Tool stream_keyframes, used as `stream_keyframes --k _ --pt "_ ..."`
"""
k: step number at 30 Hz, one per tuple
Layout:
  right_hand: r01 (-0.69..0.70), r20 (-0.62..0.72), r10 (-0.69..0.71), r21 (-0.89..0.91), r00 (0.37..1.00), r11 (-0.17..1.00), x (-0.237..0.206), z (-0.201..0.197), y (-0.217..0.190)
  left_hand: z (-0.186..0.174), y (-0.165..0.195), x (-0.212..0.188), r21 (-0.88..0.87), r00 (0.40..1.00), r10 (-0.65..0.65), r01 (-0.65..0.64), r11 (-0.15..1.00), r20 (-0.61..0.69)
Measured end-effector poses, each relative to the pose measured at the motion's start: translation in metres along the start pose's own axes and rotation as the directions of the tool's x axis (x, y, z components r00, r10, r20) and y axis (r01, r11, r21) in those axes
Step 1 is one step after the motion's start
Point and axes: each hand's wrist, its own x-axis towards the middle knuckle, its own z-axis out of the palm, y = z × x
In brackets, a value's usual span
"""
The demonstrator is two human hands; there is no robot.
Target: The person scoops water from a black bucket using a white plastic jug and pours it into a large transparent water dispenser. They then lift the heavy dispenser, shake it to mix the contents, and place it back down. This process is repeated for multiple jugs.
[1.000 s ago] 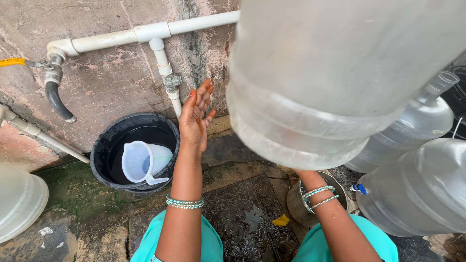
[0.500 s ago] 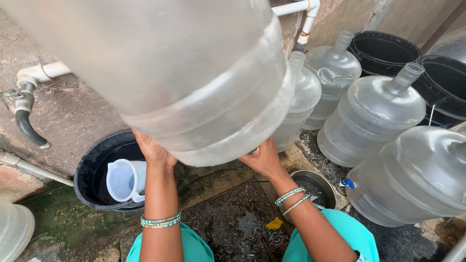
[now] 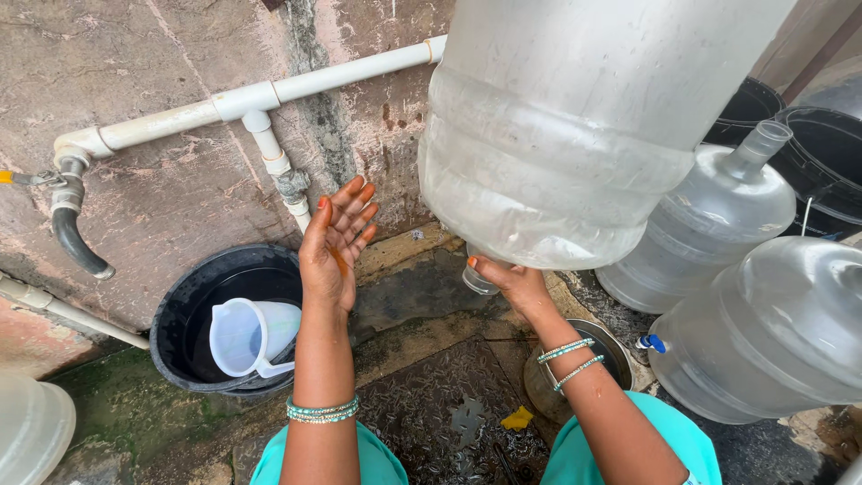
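Observation:
A large clear water jug (image 3: 575, 135) hangs upside down close in front of me, filling the upper right. My right hand (image 3: 514, 286) is closed around its neck (image 3: 478, 278) from below. My left hand (image 3: 334, 244) is raised beside the jug, apart from it, palm up and fingers spread, holding nothing. Both wrists wear green bangles. Below my left hand stands a black bucket (image 3: 171, 314) with a translucent plastic pitcher (image 3: 247, 337) inside it.
A white pipe (image 3: 242, 99) runs along the stained wall, with a tap and black hose (image 3: 76, 238) at left. Two more clear jugs (image 3: 709, 216) (image 3: 772, 332) and black tubs (image 3: 826, 162) crowd the right. A round metal dish (image 3: 606, 350) lies on the wet ground.
Half a second ago both hands were under the jug's base. Now my left hand has come off and opened, and my right hand is on the neck; the view swung left.

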Motion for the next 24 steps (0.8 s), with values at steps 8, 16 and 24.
stream_keyframes --k 8,16,24 --pt "0.219 0.102 -0.197 -0.295 0.975 0.93 -0.017 0.007 -0.019 -0.011 -0.029 0.009 -0.371 0.989 -0.127 0.09 0.924 -0.078" --pt "0.577 0.175 -0.602 -0.574 0.779 0.58 -0.045 0.031 -0.086 -0.023 -0.031 0.007 -0.473 0.962 0.122 -0.229 0.851 -0.246" --pt "0.251 0.078 -0.24 -0.397 0.968 0.883 -0.028 0.02 -0.05 -0.009 -0.015 -0.003 -0.23 0.989 0.144 -0.135 0.964 0.025"
